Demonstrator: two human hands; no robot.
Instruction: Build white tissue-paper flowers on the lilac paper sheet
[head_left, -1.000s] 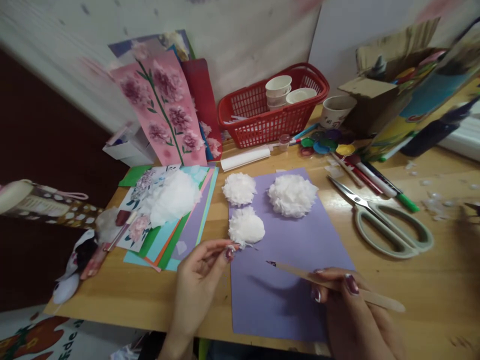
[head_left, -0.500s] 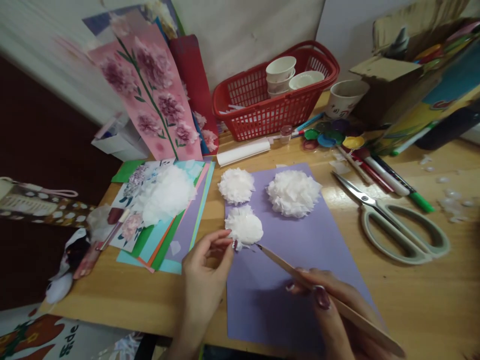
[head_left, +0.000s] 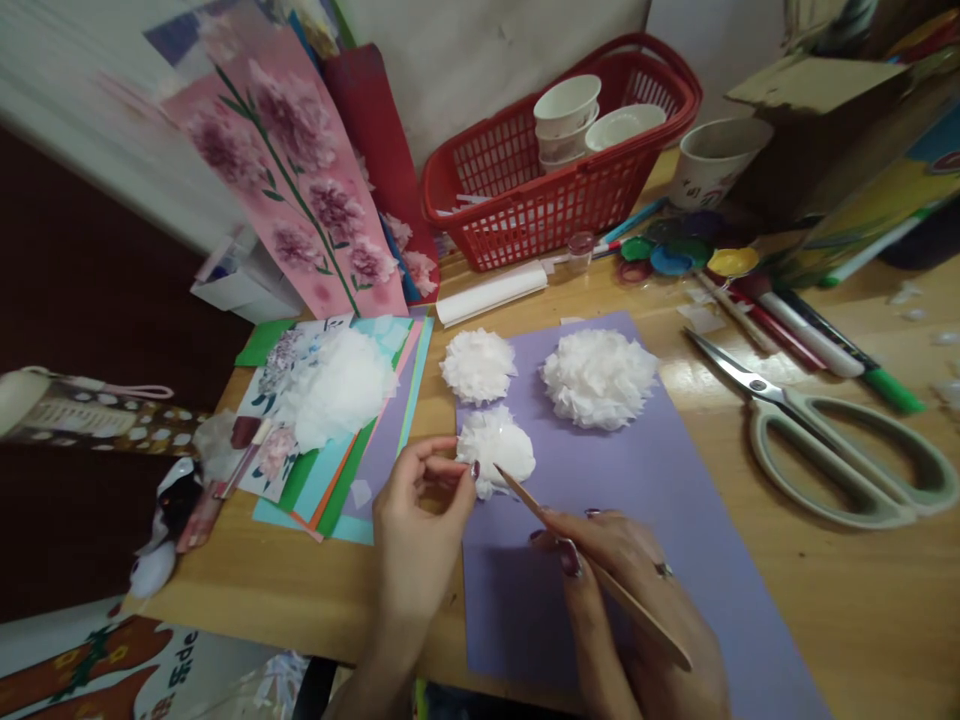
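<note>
A white paper flower (head_left: 510,452) lies at the left edge of a purple sheet of paper (head_left: 555,590). Thumb and forefinger of my left hand (head_left: 424,510) are closed at this flower's left side, pinching its ruffled rim. My right hand (head_left: 630,590) grips a thin pointed wooden stick (head_left: 615,590), and the tip reaches the flower's smooth round middle. Just above sits a second small white flower (head_left: 480,366). A larger, fuller white flower (head_left: 600,378) rests to the right on the same sheet.
Grey-handled scissors (head_left: 780,400) lie at the right, below pens and paint pots (head_left: 671,260). A red basket (head_left: 540,210) with paper cups stands at the back. On the left are stacked coloured papers (head_left: 352,510) bearing a white tissue pile (head_left: 341,385).
My right hand has moved left, bringing the stick's tip from the flower's lower right edge onto its middle. The view has shifted slightly; my left hand keeps its place at the flower.
</note>
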